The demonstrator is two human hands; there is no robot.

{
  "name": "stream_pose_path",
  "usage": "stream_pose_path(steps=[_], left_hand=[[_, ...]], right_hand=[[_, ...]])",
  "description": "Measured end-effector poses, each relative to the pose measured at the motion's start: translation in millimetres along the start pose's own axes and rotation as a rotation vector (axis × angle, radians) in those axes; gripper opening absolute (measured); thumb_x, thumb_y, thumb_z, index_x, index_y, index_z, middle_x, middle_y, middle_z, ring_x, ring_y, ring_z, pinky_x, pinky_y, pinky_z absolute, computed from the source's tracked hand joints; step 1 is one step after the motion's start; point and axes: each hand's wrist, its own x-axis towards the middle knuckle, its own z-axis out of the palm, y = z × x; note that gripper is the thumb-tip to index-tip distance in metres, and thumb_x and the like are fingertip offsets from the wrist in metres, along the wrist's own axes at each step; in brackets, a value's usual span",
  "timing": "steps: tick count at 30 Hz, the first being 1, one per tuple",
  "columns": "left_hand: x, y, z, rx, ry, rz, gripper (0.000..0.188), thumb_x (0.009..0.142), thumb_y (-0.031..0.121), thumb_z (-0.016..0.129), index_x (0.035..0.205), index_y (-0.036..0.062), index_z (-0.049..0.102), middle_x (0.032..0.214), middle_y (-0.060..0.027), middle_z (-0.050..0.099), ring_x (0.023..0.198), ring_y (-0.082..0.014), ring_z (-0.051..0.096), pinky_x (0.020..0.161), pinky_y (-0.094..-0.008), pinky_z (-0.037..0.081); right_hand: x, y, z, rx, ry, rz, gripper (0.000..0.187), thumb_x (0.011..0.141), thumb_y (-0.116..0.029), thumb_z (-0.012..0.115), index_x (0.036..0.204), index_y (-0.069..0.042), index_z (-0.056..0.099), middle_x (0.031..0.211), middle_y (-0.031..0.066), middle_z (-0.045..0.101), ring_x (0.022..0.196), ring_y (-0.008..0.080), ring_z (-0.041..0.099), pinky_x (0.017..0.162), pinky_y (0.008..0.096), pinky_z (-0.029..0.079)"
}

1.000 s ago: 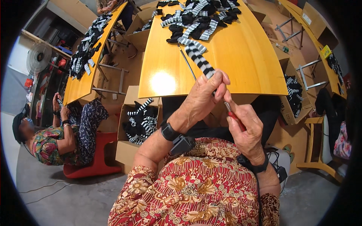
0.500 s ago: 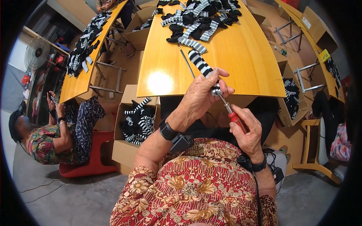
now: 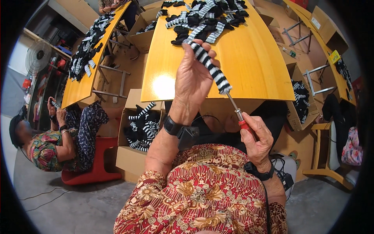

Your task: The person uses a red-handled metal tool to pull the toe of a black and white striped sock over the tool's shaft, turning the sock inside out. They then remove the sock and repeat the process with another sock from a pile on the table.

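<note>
A black-and-white striped knitted tube stretches at a slant over the near edge of the table. My left hand is closed around its far end, thumb on the left and fingertips curled over the top right. Inside the tube's near end goes the metal shaft of a red-handled, screwdriver-like tool; its tip is hidden in the knit. My right hand grips the red handle below the table edge, thumb and fingers around it.
A pile of striped and black knitted pieces lies at the far end of the yellow table. An open carton of similar pieces stands at left, another carton at right. A co-worker sits at the left table.
My left hand has moved up and away from the near end of the tube to its far end. The tube now lies straighter along the tool's line. My right hand has barely moved.
</note>
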Motion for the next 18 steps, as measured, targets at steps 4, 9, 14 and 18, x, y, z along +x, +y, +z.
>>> stream_pose_path(steps=[4,9,14,18], left_hand=[[1.8,-6.5,7.3,0.153,0.015,0.111,0.033,0.1,0.039,0.043,0.111,0.0087,0.052,0.096,-0.0036,0.058,0.066,-0.0083,0.042,0.056,-0.0195,0.038],[4.5,-23.9,29.5,0.384,0.091,0.26,0.036,0.102,0.039,0.042,0.12,0.0081,0.048,0.09,0.0006,0.059,0.049,-0.0024,0.03,0.045,-0.0165,0.026],[5.1,-33.6,45.2,0.482,0.095,0.195,0.044,0.101,0.039,0.044,0.129,0.0055,0.043,0.073,0.0062,0.049,0.048,-0.0007,0.026,0.044,-0.0171,0.023],[0.1,-48.1,46.0,0.467,0.092,0.086,0.046,0.1,0.038,0.047,0.132,0.0046,0.041,0.067,0.0053,0.044,0.046,-0.0018,0.027,0.043,-0.0181,0.023]], right_hand=[[4.4,-6.4,4.8,-0.021,0.003,-0.002,0.038,0.082,0.003,0.062,0.12,0.001,0.061,0.095,0.0128,0.063,0.084,0.0204,0.062,0.074,0.0283,0.049],[6.0,-17.4,9.5,0.046,0.034,0.051,0.037,0.084,0.001,0.061,0.121,0.0,0.061,0.095,0.0126,0.063,0.084,0.0205,0.061,0.076,0.0291,0.049],[9.0,-24.6,3.0,0.308,0.061,0.183,0.034,0.089,0.002,0.057,0.123,0.0,0.06,0.095,0.0074,0.059,0.065,0.0083,0.053,0.054,0.0204,0.043],[15.8,-24.6,5.4,0.482,0.117,0.198,0.033,0.09,0.003,0.054,0.123,-0.001,0.06,0.095,0.0055,0.058,0.061,0.0059,0.05,0.048,0.0179,0.039]])
